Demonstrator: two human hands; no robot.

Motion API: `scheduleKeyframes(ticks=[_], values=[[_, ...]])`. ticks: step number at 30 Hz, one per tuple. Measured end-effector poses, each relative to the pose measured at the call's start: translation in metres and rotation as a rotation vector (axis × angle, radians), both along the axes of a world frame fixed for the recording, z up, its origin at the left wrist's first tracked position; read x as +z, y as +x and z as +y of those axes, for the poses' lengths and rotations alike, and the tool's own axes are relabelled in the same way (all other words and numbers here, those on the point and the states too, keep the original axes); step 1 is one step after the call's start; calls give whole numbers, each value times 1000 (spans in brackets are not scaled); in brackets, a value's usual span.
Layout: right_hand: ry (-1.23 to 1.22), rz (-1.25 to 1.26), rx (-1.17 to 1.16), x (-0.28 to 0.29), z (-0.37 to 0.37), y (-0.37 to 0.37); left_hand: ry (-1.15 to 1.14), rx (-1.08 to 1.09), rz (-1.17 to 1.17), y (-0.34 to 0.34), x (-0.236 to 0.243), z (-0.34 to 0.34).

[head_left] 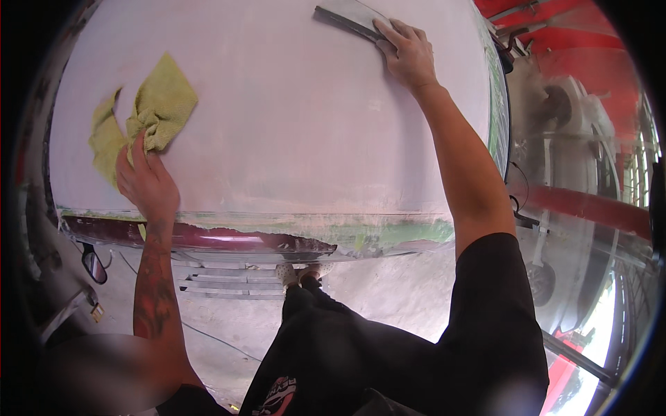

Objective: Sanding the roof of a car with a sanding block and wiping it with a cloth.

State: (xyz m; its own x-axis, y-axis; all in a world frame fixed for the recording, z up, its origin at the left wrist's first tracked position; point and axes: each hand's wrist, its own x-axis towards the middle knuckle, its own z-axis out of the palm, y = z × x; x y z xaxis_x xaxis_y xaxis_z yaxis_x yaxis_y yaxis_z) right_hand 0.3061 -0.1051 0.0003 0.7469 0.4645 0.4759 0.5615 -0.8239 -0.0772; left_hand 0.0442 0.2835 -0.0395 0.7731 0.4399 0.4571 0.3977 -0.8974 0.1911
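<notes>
A pale pinkish, powdery vehicle panel (277, 125) fills the upper view, its near edge streaked green and dark maroon. On its left part lies a crumpled yellow-green cloth (166, 90), gripped near its lower middle by the curled fingers of my left hand (147, 177). At the upper right, my right hand (406, 55) is closed on a long, flat grey sanding block (340, 19), tilted diagonally against the panel. The underside of the block is hidden.
A side mirror (94, 263) sticks out at the lower left. Grey slats (218, 281) and a thin cord (222, 343) show over the concrete floor (368, 298) near my feet. Red surfaces and a pale vehicle (579, 125) stand at the right.
</notes>
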Motion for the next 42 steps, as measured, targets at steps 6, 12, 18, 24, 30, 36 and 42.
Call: scheduleKeyframes(ticks=[6, 12, 18, 24, 30, 36, 42], values=[[41, 169, 56, -13, -13, -145, 30, 1, -18, -7, -4, 14], [-64, 240, 293, -10, -66, -204, 51, 21, -5, -4, -3, 9], [84, 39, 35, -11, -26, -53, 40, -30, -47, 0, -2, 10], [59, 248, 127, -20, -38, -207, 23, 45, 15, -7, -2, 14], [-30, 215, 217, -9, -37, -163, 46, 48, 16, -6, -1, 13], [40, 9, -23, -5, 14, -16, -4, -4, -21, 1, -7, 8], [-33, 185, 142, -16, -10, -177, 6, 32, 8, -7, 0, 12]])
